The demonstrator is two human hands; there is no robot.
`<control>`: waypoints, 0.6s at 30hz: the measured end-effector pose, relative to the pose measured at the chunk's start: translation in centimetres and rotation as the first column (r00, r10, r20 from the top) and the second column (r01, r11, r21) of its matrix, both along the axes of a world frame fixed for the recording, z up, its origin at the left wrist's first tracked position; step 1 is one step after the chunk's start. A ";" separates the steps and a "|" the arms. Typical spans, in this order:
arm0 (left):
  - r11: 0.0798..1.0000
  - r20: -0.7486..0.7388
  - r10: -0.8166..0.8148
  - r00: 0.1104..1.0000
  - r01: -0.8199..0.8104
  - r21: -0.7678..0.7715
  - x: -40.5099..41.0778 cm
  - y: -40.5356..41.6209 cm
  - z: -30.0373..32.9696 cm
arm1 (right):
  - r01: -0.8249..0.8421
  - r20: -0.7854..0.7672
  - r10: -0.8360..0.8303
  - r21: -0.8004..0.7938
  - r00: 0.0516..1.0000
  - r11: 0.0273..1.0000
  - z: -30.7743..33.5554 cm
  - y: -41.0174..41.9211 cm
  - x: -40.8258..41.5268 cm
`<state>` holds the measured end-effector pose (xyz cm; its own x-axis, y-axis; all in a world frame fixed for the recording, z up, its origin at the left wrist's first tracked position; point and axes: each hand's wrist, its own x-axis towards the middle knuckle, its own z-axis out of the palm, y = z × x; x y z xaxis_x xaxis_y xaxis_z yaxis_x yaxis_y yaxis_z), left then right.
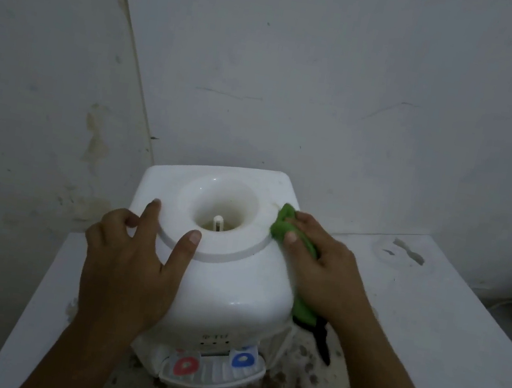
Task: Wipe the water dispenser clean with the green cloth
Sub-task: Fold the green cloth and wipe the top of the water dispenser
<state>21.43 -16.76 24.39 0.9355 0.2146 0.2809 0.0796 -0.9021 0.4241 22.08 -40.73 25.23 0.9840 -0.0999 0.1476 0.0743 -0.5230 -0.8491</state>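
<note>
A white tabletop water dispenser (226, 286) stands in the middle of the view, with an open round bottle well on top and a red tap and a blue tap at its front. My left hand (133, 261) lies flat on its top left corner, fingers spread over the rim of the well. My right hand (320, 264) presses a green cloth (282, 223) against the dispenser's top right edge. Part of the cloth hangs down below my palm along the right side. A dark strip dangles from the cloth's lower end.
The dispenser sits on a white surface (422, 321) stained with dark brown spots near the front. White walls meet in a corner (135, 60) behind and to the left. A ring mark (402, 254) shows on the surface at the right.
</note>
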 end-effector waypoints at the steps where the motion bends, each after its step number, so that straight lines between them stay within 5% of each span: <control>1: 1.000 0.001 0.000 1.000 0.000 -0.004 0.1 0.0 0.0 | -0.001 -0.052 0.005 0.072 0.999 0.997 0.6 -0.4 1.0; 6: 0.999 -0.025 0.016 1.000 -0.017 -0.042 0.0 -0.2 0.1 | 0.020 -0.149 0.008 0.189 0.989 0.982 1.3 -0.7 2.0; 9: 0.998 -0.050 0.011 0.999 -0.014 -0.061 0.0 -0.3 0.3 | -0.033 -0.118 0.037 0.036 0.992 0.999 0.2 -0.4 -0.4; 12: 0.998 -0.104 -0.015 0.994 0.008 -0.066 0.0 -0.3 0.3 | -0.119 0.083 0.133 -0.154 0.988 0.981 -2.2 0.7 -4.0; 14: 0.998 -0.117 -0.028 0.993 0.021 -0.061 -0.4 -0.2 0.1 | -0.115 0.182 0.139 -0.134 0.973 0.984 -3.5 0.9 -5.5; 18: 0.998 -0.121 -0.045 0.992 0.040 -0.045 -0.4 -0.2 0.1 | -0.080 0.091 0.093 -0.139 0.991 0.987 -2.2 0.5 -3.8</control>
